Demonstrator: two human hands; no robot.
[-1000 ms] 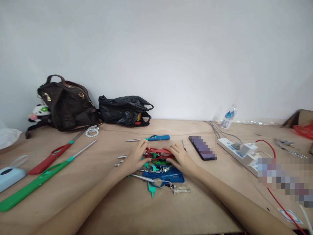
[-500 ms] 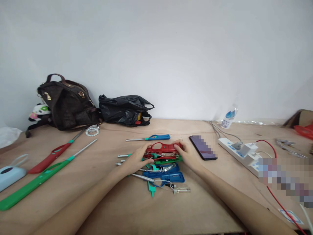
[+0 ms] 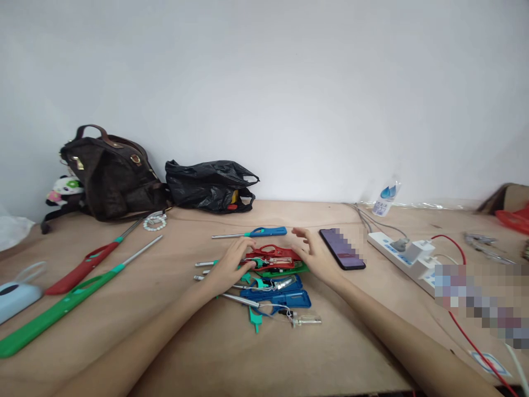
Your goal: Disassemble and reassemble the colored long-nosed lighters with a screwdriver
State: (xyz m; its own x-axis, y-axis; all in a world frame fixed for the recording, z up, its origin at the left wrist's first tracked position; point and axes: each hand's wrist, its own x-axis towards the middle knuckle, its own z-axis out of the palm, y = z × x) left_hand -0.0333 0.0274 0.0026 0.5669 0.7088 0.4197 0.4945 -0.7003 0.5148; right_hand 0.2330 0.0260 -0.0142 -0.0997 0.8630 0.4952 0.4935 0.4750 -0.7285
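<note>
1. Pale wall [image 3: 289,99] stands behind a light brown tabletop [image 3: 173,353], with a dark backpack [image 3: 111,176] and black plastic bag [image 3: 210,184] against it.
2. Opened red casing [image 3: 275,255] lies between the two hands, above a green casing [image 3: 285,271] and farther from the viewer than the blue casings [image 3: 285,299].
3. Left hand [image 3: 233,264] curves at the red casing's left end, thumb and fingers apart; whether it touches, I cannot tell.
4. Right hand [image 3: 309,253] is at the other end, thumb and fingers spread, gripping nothing.
5. Blue lighter [image 3: 268,231] lies behind the red casing; a phone [image 3: 341,251] and power strip [image 3: 403,262] are on the right.
</note>
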